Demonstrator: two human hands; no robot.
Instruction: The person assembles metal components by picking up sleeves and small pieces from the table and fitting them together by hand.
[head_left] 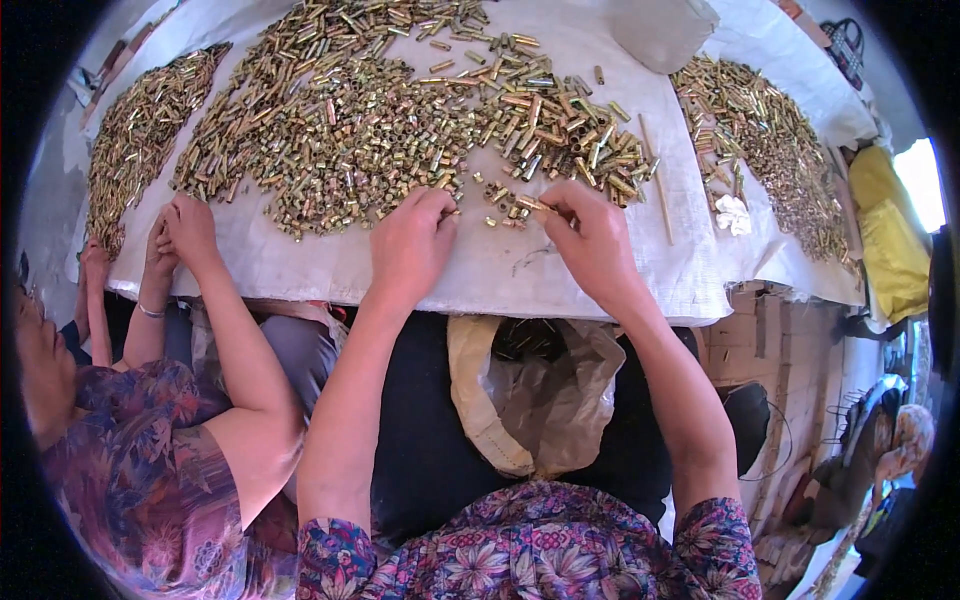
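My left hand (412, 245) is closed in a pinch at the near edge of a heap of short brass-coloured metal sleeves (350, 150). A small piece shows at its fingertips, too little of it to name. To the right, my right hand (595, 240) pinches a brass-coloured metal sleeve (528, 203) between thumb and fingers, its end pointing left. A few loose short sleeves (495, 190) lie on the white sheet (480, 265) between the hands. Longer metal sleeves (560, 120) are heaped just beyond my right hand.
An open paper-like bag (472, 390) sits in my lap with dark pieces inside. A thin stick (657, 180) lies right of my right hand, near a crumpled white scrap (733, 215). Another heap (775, 140) spreads at right. A co-worker's hands (190, 228) are at left.
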